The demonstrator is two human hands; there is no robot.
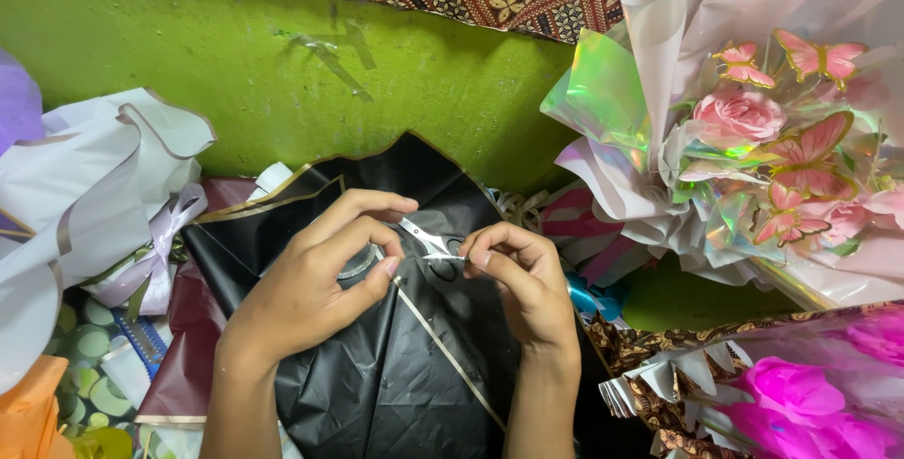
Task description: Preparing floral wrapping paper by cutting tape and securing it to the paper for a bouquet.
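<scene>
L hand [315, 271] curled round a tape roll [361, 264], thumb + fingers closed on it, over black wrap [395, 374] w/ gold edge. R hand [523, 280] pinching a clear tape strip [443, 255] at fingertips, just beside scissors [428, 242] lying on the wrap btwn both hands. Pink bouquet [753, 139] w/ paper butterflies at right, white wrap [85, 195] at left, green wall [235, 64] behind.

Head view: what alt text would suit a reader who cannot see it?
Two hands work over black wrapping paper: the left hand holds a tape roll, the right hand holds small scissors. A pink bouquet lies to the right by a green wall.
</scene>
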